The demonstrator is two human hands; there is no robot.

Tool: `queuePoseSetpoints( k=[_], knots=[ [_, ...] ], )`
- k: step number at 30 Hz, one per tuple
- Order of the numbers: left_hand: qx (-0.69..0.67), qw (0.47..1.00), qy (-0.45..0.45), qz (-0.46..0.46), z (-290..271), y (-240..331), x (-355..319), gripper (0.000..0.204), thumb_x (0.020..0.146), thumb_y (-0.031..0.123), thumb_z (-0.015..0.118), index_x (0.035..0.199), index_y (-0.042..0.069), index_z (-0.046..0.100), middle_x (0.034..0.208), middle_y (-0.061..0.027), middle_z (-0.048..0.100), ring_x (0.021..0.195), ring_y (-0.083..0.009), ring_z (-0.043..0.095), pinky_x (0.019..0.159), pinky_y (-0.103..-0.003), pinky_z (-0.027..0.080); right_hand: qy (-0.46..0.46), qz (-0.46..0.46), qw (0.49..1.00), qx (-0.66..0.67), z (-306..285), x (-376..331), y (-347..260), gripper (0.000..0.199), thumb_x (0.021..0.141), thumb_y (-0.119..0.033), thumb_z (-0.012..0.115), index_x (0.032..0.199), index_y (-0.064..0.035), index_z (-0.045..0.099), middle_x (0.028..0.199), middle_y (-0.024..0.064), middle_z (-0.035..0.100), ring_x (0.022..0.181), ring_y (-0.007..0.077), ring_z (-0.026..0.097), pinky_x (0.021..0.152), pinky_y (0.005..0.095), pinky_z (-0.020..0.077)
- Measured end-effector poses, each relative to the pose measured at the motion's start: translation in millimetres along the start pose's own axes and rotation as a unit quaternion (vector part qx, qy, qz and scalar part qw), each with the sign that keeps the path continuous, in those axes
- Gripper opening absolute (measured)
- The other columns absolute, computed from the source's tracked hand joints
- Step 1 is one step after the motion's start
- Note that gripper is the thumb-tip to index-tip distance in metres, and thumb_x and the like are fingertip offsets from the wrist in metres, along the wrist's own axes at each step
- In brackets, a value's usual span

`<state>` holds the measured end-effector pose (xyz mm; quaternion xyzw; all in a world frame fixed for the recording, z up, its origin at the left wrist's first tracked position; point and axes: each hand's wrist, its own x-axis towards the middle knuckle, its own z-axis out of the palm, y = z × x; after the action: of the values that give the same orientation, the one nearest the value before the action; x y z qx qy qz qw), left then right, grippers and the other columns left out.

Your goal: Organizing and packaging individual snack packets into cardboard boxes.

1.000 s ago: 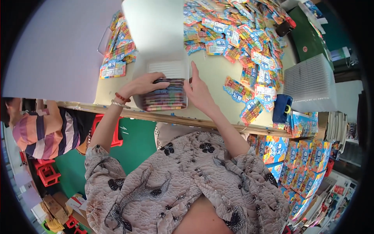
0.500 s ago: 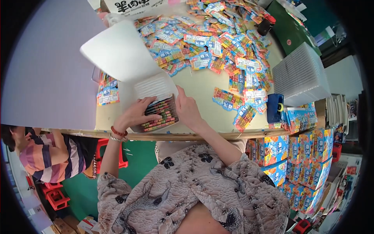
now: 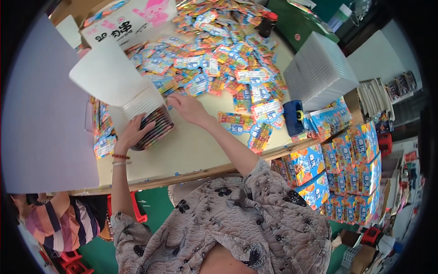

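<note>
- Box (image 3: 145, 101), head view: now back from the front edge of the table (image 3: 205, 157), where half a second ago it sat close to that edge. White, lid (image 3: 104, 75) thrown open, standing on the table to the person's left.
- Row of packets (image 3: 159, 129) on edge inside, toward the near end; ribbed white wall shows behind.
- Left hand (image 3: 131, 133): on top of the row, fingers spread wide, not closed round anything.
- Right hand (image 3: 189, 109): was along the box's right side; now at its far right corner, fingers curled. Cannot tell whether they hold anything.
- Meaning, my judgement: box better settled on the table, row steadied by the left hand alone, right hand freer.
- Around: heap of packets (image 3: 196, 61) beyond; tape dispenser (image 3: 293, 118) and stack of clear trays (image 3: 317, 73) to the right; bottle (image 3: 268, 26) at the far side.
- In the way: raised lid, partly between left hand and heap; grey panel (image 3: 45, 118) hems the left side.
</note>
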<state>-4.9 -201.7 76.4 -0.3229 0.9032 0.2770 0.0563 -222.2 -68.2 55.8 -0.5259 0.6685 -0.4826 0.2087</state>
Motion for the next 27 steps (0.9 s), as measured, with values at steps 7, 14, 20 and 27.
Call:
queuePoseSetpoints(
  k=[7,14,20,27],
  knots=[
    [-0.043,0.934,0.306,0.178,-2.8,90.5,-20.8,0.048,0.088,0.021,0.064,0.129,0.003,0.049,0.124,-0.0186,0.053,0.113,-0.0351,0.051,0.098,-0.042,0.039,0.196,0.002,0.929,-0.315,-177.3,-44.5,117.2,0.054,0.076,-0.022,0.073,0.125,-0.008,0.054,0.125,0.0186,0.056,0.115,0.0379,0.05,0.097,0.0432,0.0428],
    [-0.257,0.931,0.091,0.244,105.9,181.4,60.0,0.032,0.086,0.014,0.063,0.116,0.004,0.056,0.114,-0.0158,0.057,0.107,-0.033,0.055,0.092,-0.042,0.043,-0.068,0.17,0.863,-0.47,-255.2,-22.7,151.0,0.085,0.077,-0.036,0.074,0.148,-0.0226,0.03,0.158,0.0052,0.015,0.144,0.0345,0.015,0.111,0.0503,0.0268],
    [-0.178,0.941,0.196,0.212,144.4,205.1,151.3,0.041,0.084,0.022,0.066,0.12,0.005,0.054,0.116,-0.0166,0.054,0.107,-0.0345,0.052,0.091,-0.043,0.043,0.053,0.094,0.932,-0.345,-282.5,-6.6,149.6,0.031,0.093,-0.028,0.056,0.116,-0.0079,0.063,0.087,0.0228,0.065,0.084,0.0371,0.063,0.074,0.0421,0.05],
    [0.007,0.946,0.313,0.077,154.2,202.5,187.3,0.064,0.083,0.04,0.067,0.133,0.007,0.044,0.13,-0.0134,0.049,0.121,-0.0335,0.041,0.1,-0.05,0.032,0.217,0.095,0.874,-0.425,-284.5,-11.5,163.8,0.02,0.093,-0.016,0.05,0.108,-0.0067,0.059,0.084,0.0221,0.066,0.079,0.0432,0.062,0.069,0.0493,0.0499]
  ],
)
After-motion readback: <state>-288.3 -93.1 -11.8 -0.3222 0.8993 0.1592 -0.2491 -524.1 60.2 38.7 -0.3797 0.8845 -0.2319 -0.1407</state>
